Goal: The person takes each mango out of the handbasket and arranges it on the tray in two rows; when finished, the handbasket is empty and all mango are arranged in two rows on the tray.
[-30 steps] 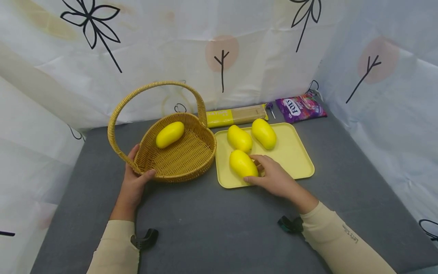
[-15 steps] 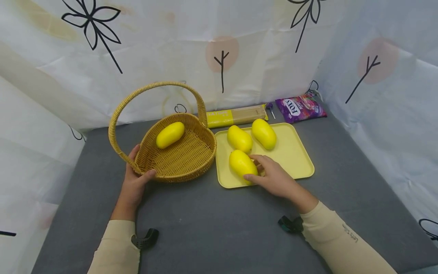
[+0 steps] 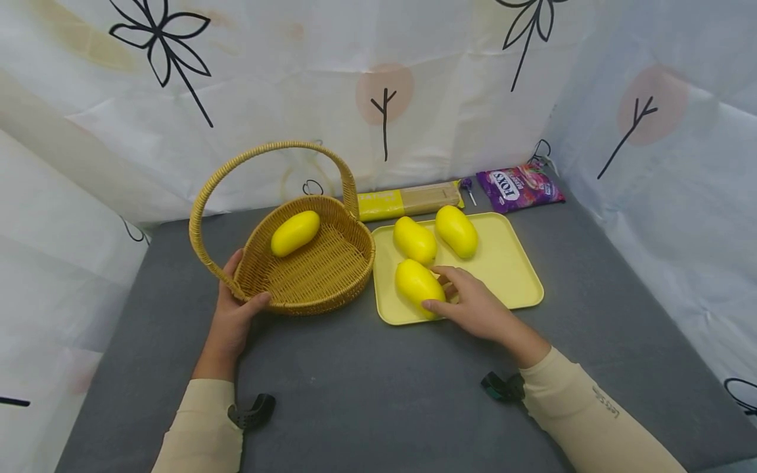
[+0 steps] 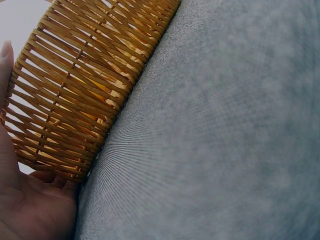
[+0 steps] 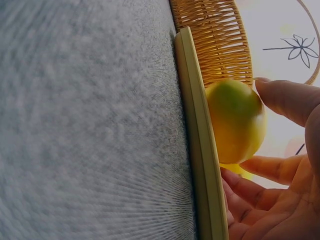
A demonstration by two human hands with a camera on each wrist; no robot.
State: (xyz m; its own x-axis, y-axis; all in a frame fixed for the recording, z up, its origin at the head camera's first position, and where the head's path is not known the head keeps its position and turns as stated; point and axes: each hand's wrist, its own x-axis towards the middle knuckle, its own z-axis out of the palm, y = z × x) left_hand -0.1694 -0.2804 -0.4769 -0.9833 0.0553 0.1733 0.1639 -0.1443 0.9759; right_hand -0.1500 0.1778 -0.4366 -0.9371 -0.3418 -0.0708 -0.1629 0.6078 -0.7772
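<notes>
My left hand (image 3: pixel 232 314) grips the near left rim of a brown wicker basket (image 3: pixel 322 303) by the foot of its arched handle, thumb over the rim. One yellow mango (image 3: pixel 296 233) lies inside the basket. On a pale yellow tray (image 3: pixel 503 276) rest three more mangoes. My right hand (image 3: pixel 473 303) holds the nearest mango (image 3: pixel 416 286) between thumb and fingers at its right side. In the right wrist view this mango (image 5: pixel 235 122) sits at the tray's edge, thumb on one side and fingertips on the other. The other two mangoes (image 3: pixel 414 240) lie just behind it.
Behind the tray lie a yellow packet of noodles (image 3: pixel 408 200), a small purple lollipop (image 3: pixel 467 188) and a purple FOX'S candy bag (image 3: pixel 520 187). The grey table (image 3: pixel 367 394) backs onto white printed curtains (image 3: pixel 461 118). The basket's handle (image 3: pixel 269 150) arches high over it.
</notes>
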